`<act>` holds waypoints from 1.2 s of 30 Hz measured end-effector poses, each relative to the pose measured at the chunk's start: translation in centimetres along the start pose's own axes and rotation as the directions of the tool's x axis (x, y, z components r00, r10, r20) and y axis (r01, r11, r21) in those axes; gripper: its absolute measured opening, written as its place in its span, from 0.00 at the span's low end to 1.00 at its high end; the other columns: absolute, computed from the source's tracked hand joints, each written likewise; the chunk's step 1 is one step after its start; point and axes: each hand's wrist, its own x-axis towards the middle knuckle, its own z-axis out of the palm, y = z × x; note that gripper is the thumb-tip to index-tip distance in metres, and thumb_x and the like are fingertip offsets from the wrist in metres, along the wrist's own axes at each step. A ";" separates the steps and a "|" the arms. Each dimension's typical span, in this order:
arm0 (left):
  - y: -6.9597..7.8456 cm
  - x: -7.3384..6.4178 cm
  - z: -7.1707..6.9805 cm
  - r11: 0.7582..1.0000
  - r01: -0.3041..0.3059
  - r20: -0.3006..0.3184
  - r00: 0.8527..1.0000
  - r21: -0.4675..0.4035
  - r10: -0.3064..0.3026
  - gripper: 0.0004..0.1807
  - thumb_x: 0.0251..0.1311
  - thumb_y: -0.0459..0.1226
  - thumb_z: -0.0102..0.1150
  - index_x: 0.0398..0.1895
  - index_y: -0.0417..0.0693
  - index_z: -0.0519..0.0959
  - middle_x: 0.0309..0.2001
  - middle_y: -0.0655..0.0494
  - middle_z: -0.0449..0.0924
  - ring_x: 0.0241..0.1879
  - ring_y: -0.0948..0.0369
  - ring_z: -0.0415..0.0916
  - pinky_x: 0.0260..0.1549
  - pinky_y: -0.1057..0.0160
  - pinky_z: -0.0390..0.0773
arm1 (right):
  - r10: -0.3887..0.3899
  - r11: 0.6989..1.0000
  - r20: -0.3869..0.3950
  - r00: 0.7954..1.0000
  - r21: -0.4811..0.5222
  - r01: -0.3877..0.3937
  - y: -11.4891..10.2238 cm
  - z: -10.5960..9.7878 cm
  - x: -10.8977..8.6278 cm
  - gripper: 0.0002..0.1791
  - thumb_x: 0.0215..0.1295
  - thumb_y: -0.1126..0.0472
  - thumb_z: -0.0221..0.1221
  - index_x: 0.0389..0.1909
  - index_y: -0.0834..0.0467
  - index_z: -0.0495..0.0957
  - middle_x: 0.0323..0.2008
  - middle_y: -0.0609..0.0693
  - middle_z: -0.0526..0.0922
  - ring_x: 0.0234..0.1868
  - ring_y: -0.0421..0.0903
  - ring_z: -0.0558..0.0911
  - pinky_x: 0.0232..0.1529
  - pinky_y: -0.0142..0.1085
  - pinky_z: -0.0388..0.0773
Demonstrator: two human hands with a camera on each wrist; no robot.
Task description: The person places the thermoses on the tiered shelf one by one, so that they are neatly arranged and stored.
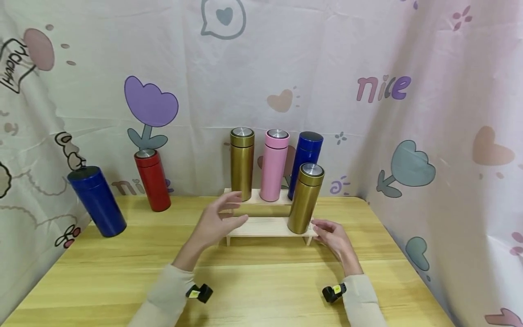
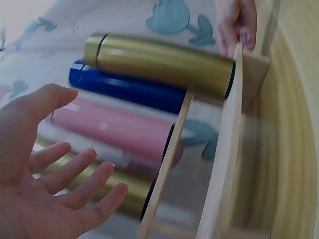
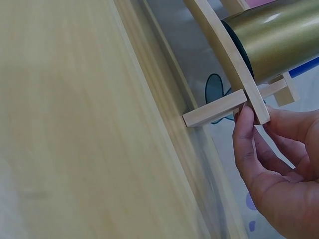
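Observation:
A two-step wooden rack (image 1: pixel 261 227) stands on the table. On its upper step are a gold thermos (image 1: pixel 242 168), a pink thermos (image 1: pixel 274 168) and a blue thermos (image 1: pixel 304 156). Another gold thermos (image 1: pixel 304 202) stands at the right end of the lower step. My right hand (image 1: pixel 333 237) pinches the lower step's right end between thumb and fingers, as the right wrist view shows. Near the rack's left end my left hand (image 1: pixel 216 218) is held up with fingers spread, holding nothing; in the left wrist view its palm (image 2: pixel 30 199) is apart from the bottles.
Left of the rack, a red thermos (image 1: pixel 153 181) and a blue thermos (image 1: pixel 98 202) stand on the wooden table (image 1: pixel 261 286). A printed curtain (image 1: pixel 327 54) hangs behind the table and along its sides.

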 end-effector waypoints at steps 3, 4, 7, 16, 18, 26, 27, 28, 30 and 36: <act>-0.3 -0.7 -2.5 0.999 0.009 -0.044 0.999 0.040 -0.007 0.35 0.62 0.42 0.73 0.72 0.51 0.72 0.64 0.43 0.79 0.64 0.45 0.77 0.62 0.37 0.79 | -0.010 1.000 0.016 1.000 -0.001 0.010 0.0 0.0 0.0 0.23 0.71 0.68 0.61 0.64 0.73 0.74 0.48 0.52 0.82 0.40 0.39 0.84 0.46 0.30 0.87; -0.4 -0.9 -3.2 0.998 0.012 -0.058 0.998 0.057 -0.009 0.35 0.62 0.42 0.73 0.72 0.51 0.72 0.65 0.44 0.79 0.64 0.44 0.77 0.62 0.37 0.78 | -0.010 1.000 0.014 1.000 0.003 0.010 0.0 0.0 0.0 0.23 0.71 0.68 0.61 0.64 0.73 0.74 0.48 0.53 0.82 0.40 0.39 0.84 0.46 0.30 0.87; -0.2 -1.2 -5.4 0.994 0.015 -0.090 0.996 0.110 -0.005 0.33 0.64 0.42 0.71 0.71 0.50 0.72 0.66 0.45 0.79 0.65 0.44 0.77 0.63 0.40 0.79 | -0.013 1.000 -0.003 1.000 -0.005 0.013 0.0 -0.2 -0.1 0.22 0.71 0.70 0.60 0.63 0.74 0.74 0.48 0.53 0.83 0.39 0.39 0.85 0.46 0.30 0.87; -0.3 -2.9 -11.9 0.962 -0.005 -0.222 0.973 0.273 0.068 0.28 0.67 0.40 0.68 0.68 0.46 0.75 0.61 0.51 0.81 0.57 0.70 0.78 0.50 0.85 0.74 | -0.013 1.000 -0.001 1.000 -0.009 0.013 -0.2 0.1 -0.2 0.22 0.72 0.70 0.59 0.64 0.74 0.74 0.50 0.57 0.83 0.40 0.39 0.84 0.47 0.31 0.87; -0.4 -3.4 -13.2 0.961 0.011 -0.264 0.962 0.276 0.065 0.28 0.66 0.41 0.69 0.68 0.46 0.75 0.58 0.57 0.81 0.54 0.78 0.77 0.49 0.86 0.73 | -0.011 1.000 -0.004 1.000 -0.014 0.011 -0.2 0.2 -0.2 0.22 0.72 0.70 0.59 0.64 0.74 0.74 0.50 0.57 0.83 0.39 0.39 0.84 0.47 0.31 0.87; -1.6 -5.4 -18.1 0.945 0.154 -0.446 0.895 0.290 -0.009 0.29 0.65 0.45 0.70 0.69 0.52 0.76 0.50 0.83 0.78 0.50 0.85 0.75 0.43 0.89 0.73 | -0.003 1.000 0.007 1.000 -0.021 0.003 -0.2 0.0 -0.1 0.23 0.72 0.70 0.59 0.64 0.74 0.73 0.49 0.54 0.83 0.39 0.37 0.84 0.46 0.30 0.87; -1.8 -5.7 -18.6 0.941 0.164 -0.458 0.889 0.295 -0.011 0.30 0.65 0.45 0.70 0.68 0.51 0.76 0.49 0.86 0.77 0.49 0.86 0.74 0.42 0.89 0.73 | -0.007 1.000 0.011 1.000 -0.023 0.007 -0.3 -0.1 -0.1 0.23 0.72 0.70 0.59 0.65 0.75 0.72 0.50 0.55 0.83 0.39 0.37 0.84 0.46 0.29 0.87; -2.0 -5.9 -19.1 0.939 0.173 -0.468 0.884 0.298 -0.014 0.29 0.64 0.44 0.70 0.68 0.51 0.76 0.48 0.88 0.75 0.49 0.86 0.74 0.42 0.89 0.73 | -0.008 1.000 0.012 1.000 -0.024 0.008 -0.3 -0.1 -0.1 0.23 0.72 0.70 0.59 0.65 0.75 0.72 0.51 0.56 0.83 0.39 0.37 0.84 0.46 0.29 0.87; -2.4 -6.2 -20.0 0.935 0.190 -0.487 0.873 0.300 -0.022 0.29 0.64 0.45 0.70 0.68 0.51 0.76 0.47 0.89 0.74 0.48 0.87 0.72 0.41 0.90 0.72 | -0.007 1.000 0.009 1.000 -0.023 0.007 -0.3 -0.1 -0.2 0.23 0.72 0.70 0.59 0.65 0.74 0.72 0.51 0.56 0.83 0.39 0.37 0.84 0.45 0.29 0.87; -3.5 -7.4 -22.6 0.913 0.262 -0.528 0.847 0.312 -0.063 0.32 0.64 0.46 0.70 0.69 0.48 0.75 0.45 0.90 0.71 0.45 0.87 0.70 0.40 0.89 0.71 | 0.004 0.999 0.017 1.000 -0.047 -0.003 -0.3 -0.1 -0.2 0.24 0.73 0.67 0.60 0.66 0.72 0.73 0.56 0.57 0.82 0.41 0.36 0.84 0.47 0.31 0.87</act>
